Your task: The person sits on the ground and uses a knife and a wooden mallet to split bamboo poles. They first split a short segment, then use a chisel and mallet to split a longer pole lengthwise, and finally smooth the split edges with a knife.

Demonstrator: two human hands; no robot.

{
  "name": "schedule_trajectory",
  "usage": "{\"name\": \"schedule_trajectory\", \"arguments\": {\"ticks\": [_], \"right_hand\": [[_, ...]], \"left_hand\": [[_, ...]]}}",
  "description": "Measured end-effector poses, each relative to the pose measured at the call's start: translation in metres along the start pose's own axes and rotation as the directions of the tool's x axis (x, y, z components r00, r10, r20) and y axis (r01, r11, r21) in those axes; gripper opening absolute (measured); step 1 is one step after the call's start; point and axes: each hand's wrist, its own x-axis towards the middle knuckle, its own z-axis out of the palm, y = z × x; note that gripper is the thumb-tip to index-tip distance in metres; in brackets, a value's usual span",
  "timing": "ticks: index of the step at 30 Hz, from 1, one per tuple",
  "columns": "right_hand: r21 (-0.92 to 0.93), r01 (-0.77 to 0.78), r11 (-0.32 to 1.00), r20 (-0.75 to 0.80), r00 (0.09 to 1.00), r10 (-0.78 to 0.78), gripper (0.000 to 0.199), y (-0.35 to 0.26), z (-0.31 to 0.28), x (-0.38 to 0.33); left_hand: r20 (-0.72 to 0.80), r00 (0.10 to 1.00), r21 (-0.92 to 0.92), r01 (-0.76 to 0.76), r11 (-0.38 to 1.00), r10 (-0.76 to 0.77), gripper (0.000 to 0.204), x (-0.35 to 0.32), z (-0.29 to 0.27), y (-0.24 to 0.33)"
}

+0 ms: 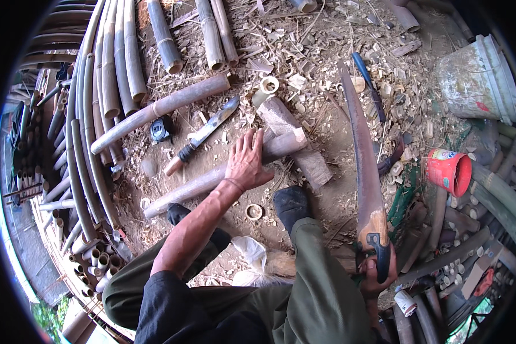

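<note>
My left hand lies with spread fingers on top of a bamboo pole. That pole slants across the ground, its right end propped on a rough wooden block. In my right hand is a handsaw, gripped by its black and wooden handle, the long rusty blade pointing away from me and apart from the pole. Beyond my left hand a knife with a dark-wrapped handle lies on the ground. Between my feet and the pole rests a small cut bamboo ring.
Long bamboo poles lie at the left, beside a blue tape measure. A short bamboo piece stands past the block. On the right are a blue-handled tool, a dirty white bucket and a red tub. Shavings litter the ground.
</note>
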Motion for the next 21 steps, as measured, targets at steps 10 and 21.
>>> {"name": "schedule_trajectory", "arguments": {"ticks": [10, 21], "right_hand": [[0.006, -0.040, 0.999, 0.084, 0.996, 0.040, 0.066, 0.004, -0.003, 0.000], [-0.119, 0.072, 0.990, 0.158, 0.986, -0.053, 0.063, 0.014, -0.003, 0.002]], "left_hand": [[0.086, 0.996, -0.071, -0.017, 0.997, 0.023, 0.085, 0.011, 0.001, 0.001], [-0.012, 0.988, 0.094, 0.153, 0.984, -0.153, 0.065, 0.009, 0.033, 0.022]]}}
